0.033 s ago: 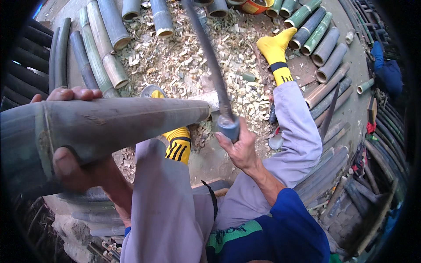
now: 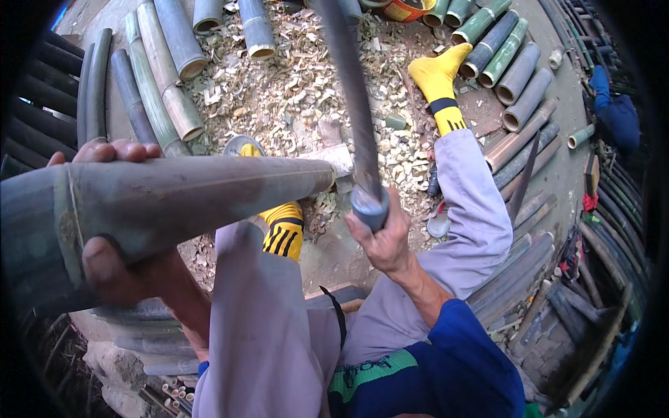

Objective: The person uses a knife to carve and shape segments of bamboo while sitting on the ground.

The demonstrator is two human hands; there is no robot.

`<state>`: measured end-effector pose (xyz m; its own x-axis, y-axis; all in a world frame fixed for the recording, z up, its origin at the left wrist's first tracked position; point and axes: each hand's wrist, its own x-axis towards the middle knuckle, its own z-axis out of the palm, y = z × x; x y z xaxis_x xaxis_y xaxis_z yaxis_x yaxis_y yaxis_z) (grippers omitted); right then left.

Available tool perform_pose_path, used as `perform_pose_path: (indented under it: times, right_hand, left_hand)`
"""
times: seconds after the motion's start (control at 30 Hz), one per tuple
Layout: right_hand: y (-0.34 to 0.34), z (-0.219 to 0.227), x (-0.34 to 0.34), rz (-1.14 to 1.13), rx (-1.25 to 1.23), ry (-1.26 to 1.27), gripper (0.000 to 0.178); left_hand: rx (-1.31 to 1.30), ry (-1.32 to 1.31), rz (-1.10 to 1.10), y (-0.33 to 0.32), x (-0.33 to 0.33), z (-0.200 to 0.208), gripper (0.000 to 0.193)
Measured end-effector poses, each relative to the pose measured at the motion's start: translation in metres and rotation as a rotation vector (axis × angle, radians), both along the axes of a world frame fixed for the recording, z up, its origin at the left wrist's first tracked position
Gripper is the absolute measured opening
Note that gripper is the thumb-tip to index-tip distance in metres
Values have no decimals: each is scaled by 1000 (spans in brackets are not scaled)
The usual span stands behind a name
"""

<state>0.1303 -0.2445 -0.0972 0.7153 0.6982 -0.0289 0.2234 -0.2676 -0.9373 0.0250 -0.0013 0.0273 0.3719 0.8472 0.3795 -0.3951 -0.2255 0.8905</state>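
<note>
A thick grey-brown bamboo pole (image 2: pixel 181 188) comes in from the left and narrows toward the middle. My left hand (image 2: pixel 136 272) is wrapped round it, thumb on the near side and fingertips over the far side. The pole's cut end lies by a pale wooden block (image 2: pixel 338 159). In my right hand (image 2: pixel 388 240) is the blue-grey handle of a machete, closed tightly in the fingers. The long dark blade of the machete (image 2: pixel 354 90) points away from me, just right of the pole's end, apart from it and blurred by motion.
Bamboo chips (image 2: pixel 279 90) cover the ground ahead. Cut bamboo tubes (image 2: pixel 519 73) line the right, with more bamboo lengths (image 2: pixel 157 76) at the left. My yellow-socked foot (image 2: pixel 435 76) is stretched forward. Another dark blade (image 2: pixel 526 174) stands at the right, and an orange container (image 2: pixel 405 10) at the back.
My right hand has shifted slightly right and toward me, and the machete blade has swung a little to the right. My left hand and the bamboo pole stay almost where they were.
</note>
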Motion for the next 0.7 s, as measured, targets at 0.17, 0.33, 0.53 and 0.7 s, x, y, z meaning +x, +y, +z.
perform_pose_path:
  times: [0.17,0.33,0.53,0.7]
  right_hand:
    - [-13,-98,1,32,-372,-1,34]
    - [1,-32,20,88,-421,398,37]
    - [-9,-38,1,-21,50,-139,35]
    - [-6,-104,20,80,-440,133,37]
  left_hand:
    - [5,24,14,-6,6,0,78]
    - [7,33,27,-5,0,-3,77]
    - [-56,-15,16,2,4,-4,77]
    - [-15,-22,20,6,-3,-3,78]
